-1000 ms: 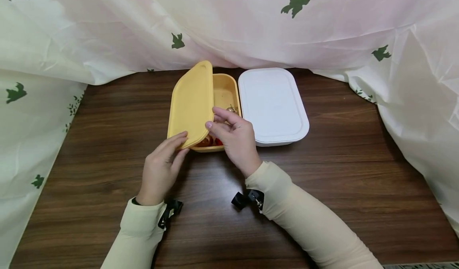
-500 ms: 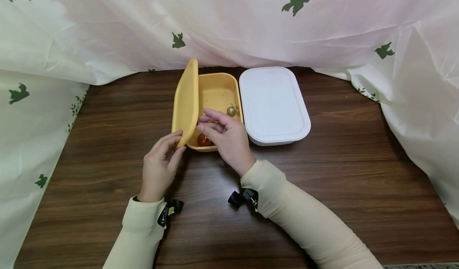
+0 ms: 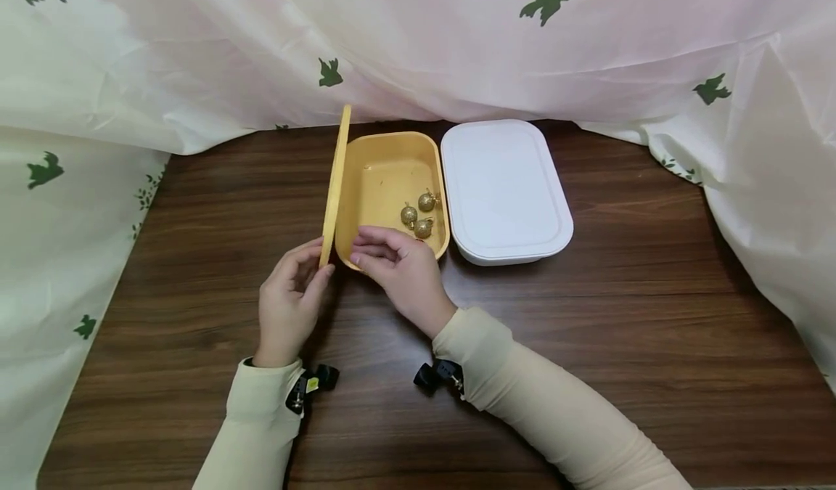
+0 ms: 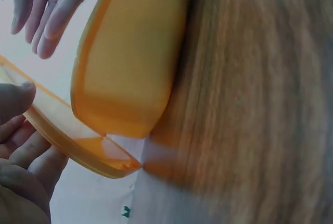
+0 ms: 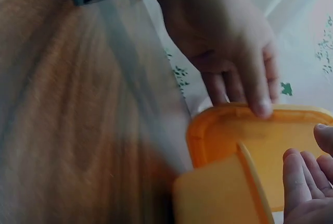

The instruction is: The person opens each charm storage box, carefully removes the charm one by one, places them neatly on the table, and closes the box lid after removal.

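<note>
My left hand (image 3: 287,303) pinches the near end of a yellow lid (image 3: 336,185), which stands almost on edge along the left side of a yellow plastic box (image 3: 382,174). In the left wrist view, thumb and fingers lie on opposite faces of that lid (image 4: 67,138). Over the box's near rim is my right hand (image 3: 408,276), fingers extended and slightly bent, with nothing seen in them. Part of the box's near end is hidden beneath it. Inside the box lie small gold glittery baubles (image 3: 423,229), toward the right wall.
Right beside the yellow box stands a white box with its white lid (image 3: 506,185) on. Both rest on a dark wooden table (image 3: 627,294). A pale curtain (image 3: 424,47) with green bird prints hangs behind and along the sides.
The lid has swung up and left from lying over the box to nearly upright, in my left hand. My right hand has moved left and nearer, leaving the lid's edge; the baubles have come into view.
</note>
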Demonstrator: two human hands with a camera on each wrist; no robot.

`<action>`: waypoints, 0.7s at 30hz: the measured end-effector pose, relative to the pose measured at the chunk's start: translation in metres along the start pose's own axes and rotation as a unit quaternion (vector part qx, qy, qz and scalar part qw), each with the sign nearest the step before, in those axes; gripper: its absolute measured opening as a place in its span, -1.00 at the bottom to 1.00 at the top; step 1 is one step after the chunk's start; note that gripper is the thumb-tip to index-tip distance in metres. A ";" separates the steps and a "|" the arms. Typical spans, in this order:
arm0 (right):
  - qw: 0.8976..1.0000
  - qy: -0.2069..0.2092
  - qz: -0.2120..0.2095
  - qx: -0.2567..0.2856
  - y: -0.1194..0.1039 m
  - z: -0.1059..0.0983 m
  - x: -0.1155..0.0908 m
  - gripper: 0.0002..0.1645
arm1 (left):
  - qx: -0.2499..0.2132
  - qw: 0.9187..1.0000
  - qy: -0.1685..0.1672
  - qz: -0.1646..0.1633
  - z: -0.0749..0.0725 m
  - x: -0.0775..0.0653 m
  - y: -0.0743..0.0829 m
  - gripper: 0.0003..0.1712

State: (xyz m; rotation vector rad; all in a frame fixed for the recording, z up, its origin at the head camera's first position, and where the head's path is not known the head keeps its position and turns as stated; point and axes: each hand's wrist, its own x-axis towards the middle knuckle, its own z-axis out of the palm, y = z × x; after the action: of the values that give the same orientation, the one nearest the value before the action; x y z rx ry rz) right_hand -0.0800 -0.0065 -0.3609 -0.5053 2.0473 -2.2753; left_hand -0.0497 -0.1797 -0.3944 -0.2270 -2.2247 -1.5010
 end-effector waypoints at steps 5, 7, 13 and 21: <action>0.999 -0.025 -0.022 -0.035 0.019 0.006 -0.004 -0.59 | -0.075 0.996 0.021 -0.033 -0.001 0.001 0.018 -0.70; 0.995 -0.030 -0.054 -0.081 0.022 0.004 -0.006 -0.60 | -0.098 0.994 0.032 -0.041 -0.001 0.001 0.019 -0.69; 0.967 -0.005 -0.151 -0.204 0.022 -0.014 -0.009 -0.63 | -0.143 0.985 0.072 -0.067 -0.006 -0.001 0.000 -0.68; 0.939 0.034 -0.194 -0.283 0.023 -0.040 -0.009 -0.64 | -0.206 0.965 0.114 -0.114 -0.017 -0.004 -0.013 -0.75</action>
State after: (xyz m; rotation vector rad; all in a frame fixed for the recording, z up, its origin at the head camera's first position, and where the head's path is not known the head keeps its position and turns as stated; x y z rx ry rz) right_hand -0.0862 0.0315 -0.3887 -0.9404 2.8621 -1.8393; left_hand -0.0464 -0.1996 -0.4015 0.0779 -1.7881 -1.9977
